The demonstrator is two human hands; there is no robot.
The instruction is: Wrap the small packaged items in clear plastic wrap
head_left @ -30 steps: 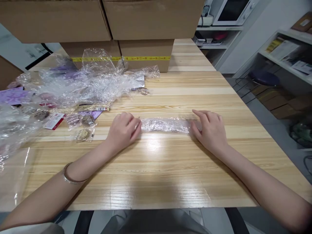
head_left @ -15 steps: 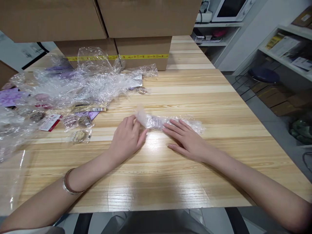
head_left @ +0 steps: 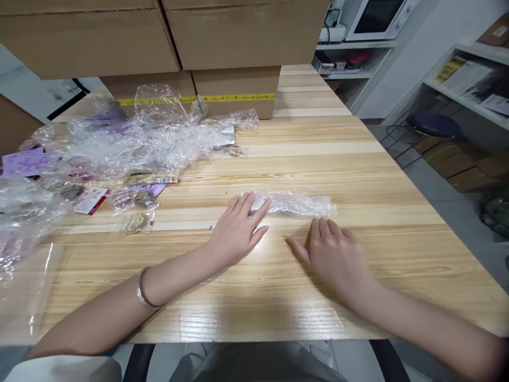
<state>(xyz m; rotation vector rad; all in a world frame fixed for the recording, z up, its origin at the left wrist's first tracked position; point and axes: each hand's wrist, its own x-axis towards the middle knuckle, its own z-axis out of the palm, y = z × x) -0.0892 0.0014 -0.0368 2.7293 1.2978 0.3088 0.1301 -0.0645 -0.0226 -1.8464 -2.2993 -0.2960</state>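
A folded strip of clear, crinkly plastic wrap (head_left: pixel 296 203) lies flat across the table in front of me. My left hand (head_left: pixel 238 228) rests on the strip's left end, fingers stretched out and index finger and thumb spread, pressing rather than gripping. Just below the strip's right part, my right hand (head_left: pixel 338 254) is held low over the tabletop, apart from the plastic. Its fingers bend downward with the thumb out to the side, and nothing shows in it. The right fingertips are partly hidden.
A heap of clear plastic packaging (head_left: pixel 159 143) spreads over the table's left side. Near it lie small wrapped pieces (head_left: pixel 135 222), a red-and-white card (head_left: pixel 91 201) and a gold packet (head_left: pixel 153 179). Stacked cardboard boxes (head_left: pixel 238 79) stand at the back.
My left hand has moved right and flattened onto the strip's left end, where the raised flap now lies down. My right hand has come off the plastic, moving right and toward me.
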